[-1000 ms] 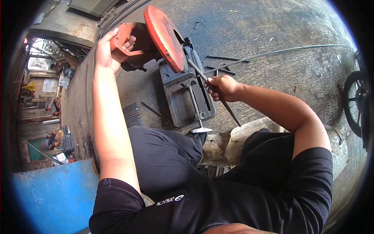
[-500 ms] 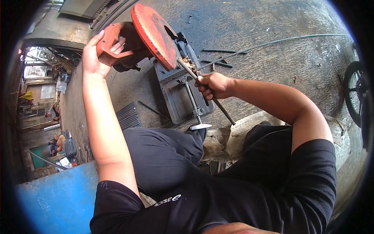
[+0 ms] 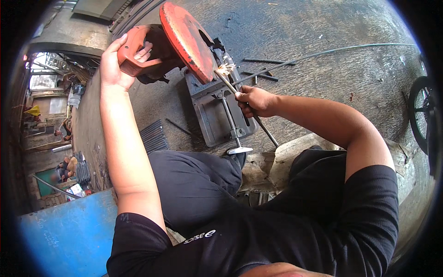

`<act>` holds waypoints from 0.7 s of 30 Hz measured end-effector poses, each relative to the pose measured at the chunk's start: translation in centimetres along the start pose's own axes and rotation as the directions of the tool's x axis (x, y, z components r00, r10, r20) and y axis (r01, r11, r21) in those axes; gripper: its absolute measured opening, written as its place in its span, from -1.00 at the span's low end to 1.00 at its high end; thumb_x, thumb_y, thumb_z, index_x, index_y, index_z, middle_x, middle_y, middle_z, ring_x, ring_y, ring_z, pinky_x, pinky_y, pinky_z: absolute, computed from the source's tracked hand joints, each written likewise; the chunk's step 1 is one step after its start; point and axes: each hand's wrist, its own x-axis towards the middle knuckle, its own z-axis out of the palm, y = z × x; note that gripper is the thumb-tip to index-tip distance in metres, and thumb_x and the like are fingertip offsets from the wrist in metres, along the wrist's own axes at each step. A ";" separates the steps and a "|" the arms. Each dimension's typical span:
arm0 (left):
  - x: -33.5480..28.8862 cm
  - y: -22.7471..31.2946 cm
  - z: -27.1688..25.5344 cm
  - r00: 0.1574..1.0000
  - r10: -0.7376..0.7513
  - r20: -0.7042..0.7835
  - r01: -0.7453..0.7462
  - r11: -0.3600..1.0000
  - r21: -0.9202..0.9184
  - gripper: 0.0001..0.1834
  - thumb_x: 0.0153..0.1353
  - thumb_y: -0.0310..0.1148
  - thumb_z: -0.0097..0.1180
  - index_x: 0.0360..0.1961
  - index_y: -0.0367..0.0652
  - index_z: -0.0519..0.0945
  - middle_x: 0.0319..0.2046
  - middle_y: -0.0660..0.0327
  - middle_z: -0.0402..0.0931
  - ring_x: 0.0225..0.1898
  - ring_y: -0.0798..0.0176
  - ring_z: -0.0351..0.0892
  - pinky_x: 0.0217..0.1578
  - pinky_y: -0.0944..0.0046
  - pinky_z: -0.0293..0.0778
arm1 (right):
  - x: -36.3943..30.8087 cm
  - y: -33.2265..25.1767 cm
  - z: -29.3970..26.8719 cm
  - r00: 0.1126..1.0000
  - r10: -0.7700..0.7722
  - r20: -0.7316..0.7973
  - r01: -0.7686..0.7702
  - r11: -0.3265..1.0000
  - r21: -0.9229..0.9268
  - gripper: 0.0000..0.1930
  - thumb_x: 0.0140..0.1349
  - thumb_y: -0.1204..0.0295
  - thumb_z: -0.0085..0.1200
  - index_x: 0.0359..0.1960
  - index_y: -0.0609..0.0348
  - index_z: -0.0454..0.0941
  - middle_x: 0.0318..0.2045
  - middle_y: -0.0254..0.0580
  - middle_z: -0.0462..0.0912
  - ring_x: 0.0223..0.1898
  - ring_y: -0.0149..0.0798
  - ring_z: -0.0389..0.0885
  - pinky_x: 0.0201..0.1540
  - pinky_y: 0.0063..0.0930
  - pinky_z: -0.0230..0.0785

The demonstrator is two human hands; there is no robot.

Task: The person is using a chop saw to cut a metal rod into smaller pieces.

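Observation:
At the upper left, my left hand (image 3: 115, 67) is wrapped round the orange D-shaped handle (image 3: 134, 48) of a cut-off saw, whose worn orange wheel guard (image 3: 182, 39) stands beside it. My right hand (image 3: 257, 101) grips a dark metal rod (image 3: 267, 132) that slants up to the guard's lower edge. Bright sparks (image 3: 226, 69) fly at the rod's upper end. Under the guard lies the saw's grey base (image 3: 210, 122), with a vise screw (image 3: 227, 113) ending in a pale handle (image 3: 239, 150) towards me. The guard hides the cutting wheel.
A long thin rod (image 3: 341, 48) reaches from the saw to the far right. Short cut bars (image 3: 267, 60) lie beyond the saw. Left of the base is a stack of dark bars (image 3: 153, 137). A spoked wheel (image 3: 419, 108) stands right; a blue panel (image 3: 69, 235) is lower left.
The sparks have grown brighter and spread wider at the rod's end. The saw and both hands sit slightly further right in the picture; both grips are the same.

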 end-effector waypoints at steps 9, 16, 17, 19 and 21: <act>-0.2 0.0 0.4 1.000 0.003 -0.027 -0.003 1.000 -0.002 -0.47 0.29 -0.18 -0.15 0.20 -0.31 0.28 0.09 -0.01 0.38 0.02 0.01 0.46 0.12 -0.03 0.33 | 0.3 0.2 0.2 0.997 -0.022 -0.075 0.021 1.000 -0.021 -0.82 0.35 0.34 -0.05 -0.30 0.11 0.24 -0.60 -0.34 0.25 -0.65 -0.43 0.20 -0.63 -0.46 0.11; -0.1 -0.1 0.2 1.000 -0.008 -0.012 0.008 1.000 -0.010 -0.43 0.28 -0.15 -0.12 0.21 -0.32 0.26 0.10 -0.03 0.35 0.03 -0.01 0.44 0.13 -0.03 0.32 | 0.4 0.4 0.4 0.991 -0.059 -0.117 0.047 0.994 -0.098 -0.79 0.33 0.33 -0.02 -0.26 0.16 0.25 -0.58 -0.30 0.31 -0.66 -0.40 0.25 -0.62 -0.42 0.19; -0.1 0.0 0.2 1.000 -0.007 -0.012 0.006 1.000 -0.010 -0.43 0.28 -0.15 -0.12 0.21 -0.32 0.26 0.10 -0.03 0.35 0.03 -0.01 0.44 0.13 -0.03 0.32 | 0.4 0.4 0.4 0.990 -0.067 -0.126 0.051 0.991 -0.123 -0.79 0.33 0.33 -0.02 -0.25 0.18 0.25 -0.58 -0.29 0.32 -0.65 -0.40 0.27 -0.62 -0.42 0.21; -0.1 0.0 0.2 1.000 0.000 -0.026 0.001 1.000 0.021 -0.42 0.28 -0.15 -0.11 0.21 -0.33 0.25 0.09 -0.05 0.33 0.05 -0.03 0.42 0.14 -0.03 0.31 | 0.5 0.4 0.4 0.988 -0.075 -0.134 0.055 0.988 -0.147 -0.78 0.32 0.33 -0.01 -0.24 0.19 0.25 -0.58 -0.28 0.33 -0.65 -0.39 0.28 -0.61 -0.42 0.23; -0.2 0.0 0.2 1.000 -0.001 -0.009 0.002 1.000 0.022 -0.41 0.28 -0.14 -0.11 0.21 -0.33 0.25 0.09 -0.05 0.32 0.05 -0.04 0.42 0.13 -0.03 0.32 | 0.6 0.4 0.4 0.983 -0.103 -0.152 0.068 0.973 -0.219 -0.78 0.32 0.33 0.00 -0.23 0.19 0.26 -0.60 -0.29 0.33 -0.66 -0.39 0.29 -0.62 -0.42 0.24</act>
